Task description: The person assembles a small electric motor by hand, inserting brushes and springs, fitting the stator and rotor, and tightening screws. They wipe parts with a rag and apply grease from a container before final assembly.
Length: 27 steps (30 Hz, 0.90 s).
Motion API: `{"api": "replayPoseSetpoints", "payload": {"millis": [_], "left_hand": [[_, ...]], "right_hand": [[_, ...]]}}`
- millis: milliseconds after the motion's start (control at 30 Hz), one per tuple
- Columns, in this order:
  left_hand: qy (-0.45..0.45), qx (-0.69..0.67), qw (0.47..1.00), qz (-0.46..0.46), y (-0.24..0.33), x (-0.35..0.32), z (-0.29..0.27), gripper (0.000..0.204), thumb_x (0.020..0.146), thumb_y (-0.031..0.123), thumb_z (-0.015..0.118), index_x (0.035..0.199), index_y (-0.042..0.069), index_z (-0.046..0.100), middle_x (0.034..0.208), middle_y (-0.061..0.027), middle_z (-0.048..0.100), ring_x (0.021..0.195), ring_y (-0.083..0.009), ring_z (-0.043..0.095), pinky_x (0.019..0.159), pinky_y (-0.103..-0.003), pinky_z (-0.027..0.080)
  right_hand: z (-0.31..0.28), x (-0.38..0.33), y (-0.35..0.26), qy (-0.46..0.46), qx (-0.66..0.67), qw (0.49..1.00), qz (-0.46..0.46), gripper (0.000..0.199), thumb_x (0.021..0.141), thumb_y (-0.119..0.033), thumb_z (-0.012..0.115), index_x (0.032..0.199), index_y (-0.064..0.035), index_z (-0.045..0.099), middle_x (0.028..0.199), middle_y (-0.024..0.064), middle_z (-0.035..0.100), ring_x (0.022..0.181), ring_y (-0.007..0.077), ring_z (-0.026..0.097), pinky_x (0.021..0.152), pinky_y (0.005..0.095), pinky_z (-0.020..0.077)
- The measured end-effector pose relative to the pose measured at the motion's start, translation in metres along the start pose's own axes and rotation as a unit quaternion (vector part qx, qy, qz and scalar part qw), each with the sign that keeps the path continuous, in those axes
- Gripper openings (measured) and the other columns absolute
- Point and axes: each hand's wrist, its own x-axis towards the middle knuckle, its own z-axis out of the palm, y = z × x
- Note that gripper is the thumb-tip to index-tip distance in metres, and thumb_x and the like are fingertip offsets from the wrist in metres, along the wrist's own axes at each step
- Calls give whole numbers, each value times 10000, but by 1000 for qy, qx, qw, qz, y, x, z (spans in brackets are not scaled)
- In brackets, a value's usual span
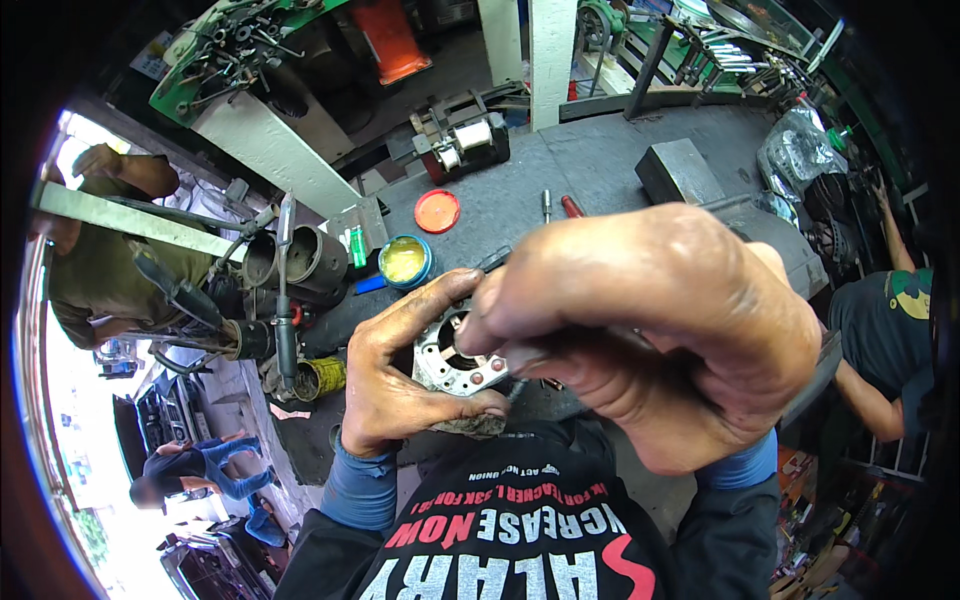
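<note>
My left hand [395, 385] grips a round metal plate [448, 362] with holes and copper-coloured contacts, held close to my chest above the dark workbench [600, 160]. My right hand [660, 320] is closed in front of it, its fingertips pinching something small at the plate's upper right edge; what it pinches is hidden. Much of the plate is covered by both hands.
On the bench lie an open tin of yellow grease [405, 260], its orange lid [437, 211], a red-handled tool [571, 206], a grey metal block [680, 170] and a small motor part [462, 140]. Cylindrical metal housings [300, 258] stand at the left. Other people stand at left [120, 260] and right [885, 330].
</note>
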Motion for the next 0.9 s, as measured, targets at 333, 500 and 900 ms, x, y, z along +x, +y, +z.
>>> {"api": "replayPoseSetpoints", "payload": {"millis": [333, 500, 900], "left_hand": [[32, -54, 996, -68, 3, -7, 5, 1065, 510, 230, 1100, 1409, -106, 640, 1317, -161, 731, 1215, -212, 680, 1091, -375, 520], [4, -40, 999, -19, 0, -2, 1, 1086, 515, 203, 1091, 1441, -105, 616, 1372, -192, 713, 1275, -243, 673, 1123, -399, 512], [-30, -51, 997, 53, -4, 9, 0, 1002, 545, 118, 1055, 1445, -39, 643, 1418, -189, 703, 1327, -282, 669, 1147, -409, 511]], "right_hand": [[8, -16, 16, -82, -81, 993, 16, 267, 847, 14, 832, 1095, 10, 736, 994, 109, 777, 848, 301, 788, 727, 333, 630], [9, -25, 25, -77, -74, 994, 32, 264, 851, 9, 830, 1100, -2, 743, 992, 124, 775, 868, 319, 791, 729, 352, 629], [9, -27, 18, -164, -132, 976, 63, 296, 823, -15, 849, 1110, -11, 779, 923, 121, 789, 857, 331, 789, 742, 383, 623]]}}
